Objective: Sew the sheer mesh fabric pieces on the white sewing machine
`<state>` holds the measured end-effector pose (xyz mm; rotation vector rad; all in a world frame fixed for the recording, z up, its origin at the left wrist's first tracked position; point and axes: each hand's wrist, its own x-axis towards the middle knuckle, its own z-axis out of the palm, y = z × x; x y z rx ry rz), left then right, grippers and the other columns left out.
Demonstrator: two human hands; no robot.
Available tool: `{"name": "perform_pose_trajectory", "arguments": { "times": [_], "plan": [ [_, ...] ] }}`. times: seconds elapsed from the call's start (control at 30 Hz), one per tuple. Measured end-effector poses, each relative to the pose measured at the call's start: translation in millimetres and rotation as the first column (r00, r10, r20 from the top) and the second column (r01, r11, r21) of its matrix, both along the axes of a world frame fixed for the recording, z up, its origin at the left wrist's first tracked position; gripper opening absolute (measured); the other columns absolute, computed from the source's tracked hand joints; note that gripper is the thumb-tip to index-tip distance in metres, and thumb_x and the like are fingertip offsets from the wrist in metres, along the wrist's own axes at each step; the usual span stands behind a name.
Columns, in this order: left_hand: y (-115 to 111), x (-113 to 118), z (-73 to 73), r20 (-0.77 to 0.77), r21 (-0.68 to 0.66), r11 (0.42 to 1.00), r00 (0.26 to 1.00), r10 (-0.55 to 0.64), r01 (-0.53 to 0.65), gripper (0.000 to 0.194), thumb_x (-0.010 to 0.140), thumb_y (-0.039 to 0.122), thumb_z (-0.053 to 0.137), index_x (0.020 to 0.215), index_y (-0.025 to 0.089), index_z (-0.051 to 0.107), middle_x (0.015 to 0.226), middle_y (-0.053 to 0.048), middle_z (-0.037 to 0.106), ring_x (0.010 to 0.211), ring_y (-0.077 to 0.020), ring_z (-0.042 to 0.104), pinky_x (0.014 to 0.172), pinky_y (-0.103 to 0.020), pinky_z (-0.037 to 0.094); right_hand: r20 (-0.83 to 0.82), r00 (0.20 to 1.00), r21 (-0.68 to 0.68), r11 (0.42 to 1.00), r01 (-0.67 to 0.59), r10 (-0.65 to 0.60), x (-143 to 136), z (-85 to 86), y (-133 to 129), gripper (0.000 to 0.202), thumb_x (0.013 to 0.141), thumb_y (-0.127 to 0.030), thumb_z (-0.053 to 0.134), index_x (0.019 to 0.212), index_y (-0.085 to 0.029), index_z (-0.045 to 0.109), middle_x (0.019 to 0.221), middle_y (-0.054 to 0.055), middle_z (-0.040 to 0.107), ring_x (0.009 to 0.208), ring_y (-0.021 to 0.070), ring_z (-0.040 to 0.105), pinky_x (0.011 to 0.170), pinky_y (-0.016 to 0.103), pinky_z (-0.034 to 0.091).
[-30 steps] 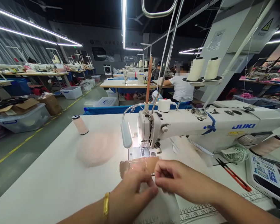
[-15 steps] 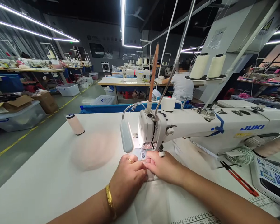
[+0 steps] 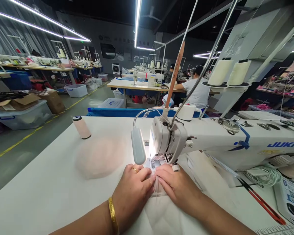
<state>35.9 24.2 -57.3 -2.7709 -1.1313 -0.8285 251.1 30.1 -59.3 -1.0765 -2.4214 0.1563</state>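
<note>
Sheer pale fabric (image 3: 161, 209) runs from the table's front edge up to the needle area of a white JUKI sewing machine (image 3: 166, 138). My left hand (image 3: 134, 184), with a ring and a gold bangle, has its fingers curled closed on the fabric just in front of the presser foot (image 3: 153, 163). Opposite it, my right hand (image 3: 177, 184) grips the same cloth with its fingers pressed together, fingertips close to the left thumb. Small folds show between the two hands. The right fingertips are partly hidden under the machine head.
A slim lamp (image 3: 138, 146) hangs left of the needle. On the table are a peach thread cone (image 3: 81, 127), a sheer fabric pile (image 3: 99, 158), red-handled tweezers (image 3: 264, 204) and a coil of cord (image 3: 264, 175). A person in a white shirt (image 3: 198, 93) sits ahead.
My right hand has shifted slightly and its fingers now stretch further along the fabric. The left hand stays nearly in place. The view has turned a little left.
</note>
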Motion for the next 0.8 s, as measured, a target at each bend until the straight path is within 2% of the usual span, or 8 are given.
{"name": "perform_pose_trajectory", "arguments": {
  "times": [0.33,0.57,0.67,0.73,0.77,0.8],
  "plan": [
    [4.1,3.1,-3.2,-0.030,-0.017,0.999,0.999,0.027,-0.028,0.021,0.098,0.014,0.054,0.110,0.022,0.069,0.100,-0.006,0.071,0.092,-0.0283,0.063,0.082,-0.045,0.045,0.014,0.997,0.005,0.997,0.077,-0.077,4.2,-9.2,5.6,0.027,0.101,-0.010,0.046,0.112,-0.024,0.067,0.107,0.009,0.071,0.095,0.0263,0.066,0.079,0.039,0.055],
    [4.5,5.8,-1.6,-0.068,-0.026,0.999,0.997,0.043,-0.045,0.025,0.098,0.014,0.053,0.114,0.022,0.070,0.103,-0.007,0.071,0.094,-0.0304,0.062,0.081,-0.048,0.047,-0.019,0.998,-0.009,0.998,0.055,-0.056,4.0,-11.3,8.3,0.030,0.101,-0.008,0.045,0.116,-0.022,0.067,0.111,0.008,0.073,0.098,0.0270,0.066,0.080,0.040,0.055],
    [4.4,5.5,-1.4,-0.067,-0.055,0.997,0.997,0.043,-0.047,0.026,0.098,0.014,0.051,0.114,0.021,0.070,0.104,-0.008,0.071,0.096,-0.0306,0.061,0.084,-0.050,0.047,-0.020,0.998,0.034,0.998,0.055,-0.054,5.5,-7.6,5.2,0.030,0.100,-0.007,0.043,0.111,-0.021,0.067,0.119,0.009,0.072,0.100,0.0282,0.064,0.080,0.042,0.054],
    [5.1,3.5,-1.9,-0.059,-0.092,0.995,0.998,0.037,-0.042,0.025,0.097,0.014,0.051,0.113,0.020,0.070,0.104,-0.008,0.069,0.097,-0.0305,0.059,0.086,-0.051,0.047,-0.013,1.000,0.034,0.999,0.026,-0.026,7.1,-0.6,-0.7,0.020,0.103,-0.013,0.049,0.107,-0.021,0.066,0.116,0.009,0.072,0.100,0.0293,0.062,0.082,0.044,0.053],
    [5.8,2.0,-2.3,-0.054,-0.118,0.992,0.998,0.031,-0.037,0.025,0.097,0.015,0.051,0.112,0.020,0.070,0.104,-0.009,0.068,0.098,-0.0304,0.058,0.087,-0.051,0.047,-0.005,1.000,0.000,1.000,-0.005,0.005,8.0,3.7,-4.6,0.009,0.103,-0.021,0.057,0.105,-0.022,0.066,0.111,0.008,0.072,0.098,0.0292,0.061,0.082,0.044,0.053],
    [6.7,0.3,-2.6,-0.048,-0.147,0.989,0.999,0.024,-0.031,0.025,0.097,0.015,0.050,0.111,0.020,0.070,0.105,-0.009,0.068,0.097,-0.0302,0.058,0.087,-0.051,0.047,0.004,0.999,-0.052,0.998,-0.040,0.041,8.8,8.0,-8.6,0.011,0.099,-0.031,0.068,0.104,-0.022,0.065,0.106,0.006,0.071,0.096,0.0289,0.060,0.083,0.044,0.053]
  ]
}}
